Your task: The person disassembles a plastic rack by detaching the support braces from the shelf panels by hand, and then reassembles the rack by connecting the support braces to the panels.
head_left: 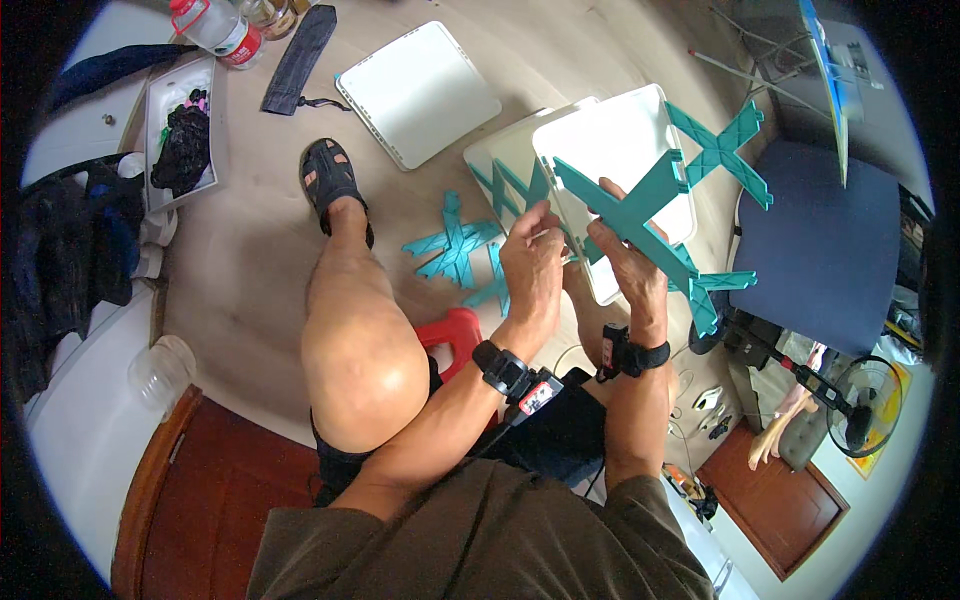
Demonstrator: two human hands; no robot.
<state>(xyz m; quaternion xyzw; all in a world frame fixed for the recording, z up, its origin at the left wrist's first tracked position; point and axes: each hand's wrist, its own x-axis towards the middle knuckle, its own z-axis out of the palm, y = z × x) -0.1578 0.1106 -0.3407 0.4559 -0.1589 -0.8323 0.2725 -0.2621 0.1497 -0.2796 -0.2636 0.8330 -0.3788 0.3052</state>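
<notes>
My right hand (635,265) is wrapped round a teal X-shaped plastic brace (652,207), thumb and fingers on its middle. The brace lies across a white plastic panel (590,130) with a raised rim, which stands tilted in front of me. My left hand (533,265) is closed, fingertips pinched beside the panel's lower left edge; what it grips is hidden. Another teal X-shaped piece (720,155) sticks out past the panel's right side. Several loose teal cross pieces (452,240) lie on the floor left of my left hand.
A white lid-like panel (425,95) lies farther off on the floor, beside a dark fabric strip (300,60). At left are a white box (217,150) and a plastic bottle (215,30). A blue chair seat (815,245) stands at right. A red stool (455,338) is under me.
</notes>
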